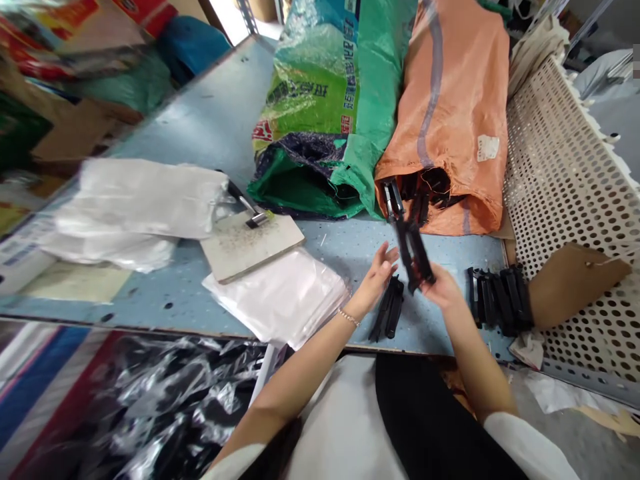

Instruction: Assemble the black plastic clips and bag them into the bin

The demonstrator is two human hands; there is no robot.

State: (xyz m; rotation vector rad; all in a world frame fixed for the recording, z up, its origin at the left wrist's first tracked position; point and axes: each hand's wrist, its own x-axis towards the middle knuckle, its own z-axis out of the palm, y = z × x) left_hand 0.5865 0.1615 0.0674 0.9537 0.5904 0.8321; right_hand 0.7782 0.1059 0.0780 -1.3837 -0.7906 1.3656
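My right hand (441,285) grips a black elongated part (416,253), perhaps more than one, held up in front of the orange sack (453,100). Just left of it, my left hand (376,277) has its fingers apart and holds nothing; a bracelet circles that wrist. Below, between my hands, a few slim black parts (389,310) lie on the table. More black parts (400,193) show in the sack's mouth. A row of several similar black parts (500,300) lies to the right of my right hand. Their exact kind I cannot make out.
A green sack (310,180) lies open beside the orange one. Clear plastic bags (285,293) sit under a board (250,247) with a black-handled tool (250,210). White bags (145,200) are stacked left. A perforated panel (575,200) borders the right; wrapped black items (185,407) fill a container below.
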